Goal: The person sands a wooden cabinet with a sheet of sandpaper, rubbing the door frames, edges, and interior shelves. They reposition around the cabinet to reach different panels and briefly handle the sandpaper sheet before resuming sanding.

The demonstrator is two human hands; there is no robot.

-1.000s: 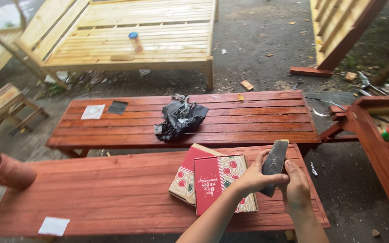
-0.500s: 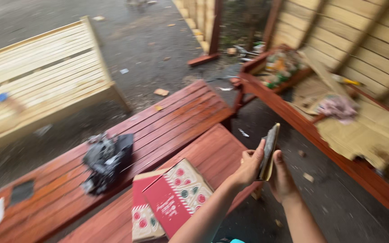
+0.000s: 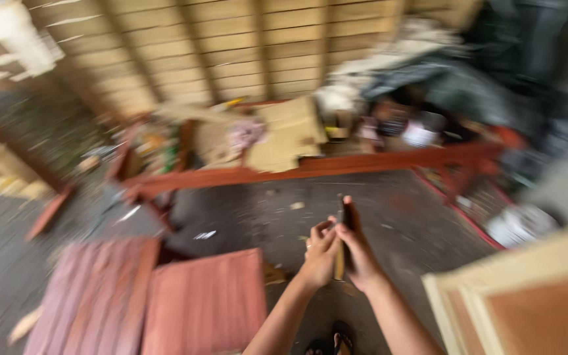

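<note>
Both hands, left hand (image 3: pixel 320 253) and right hand (image 3: pixel 357 253), pinch a thin flat block (image 3: pixel 340 240) above the gray floor (image 3: pixel 284 210), past the red counter's (image 3: pixel 205 306) end.

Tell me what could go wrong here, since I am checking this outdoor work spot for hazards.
1. Both hands, left hand and right hand, pinch a thin flat piece edge-on over the bare ground; it could slip and drop.
2. The red bench ends sit close beside the person's sandalled feet; a step sideways might catch them.
3. The view is blurred, so footing may be poorly watched.
</note>
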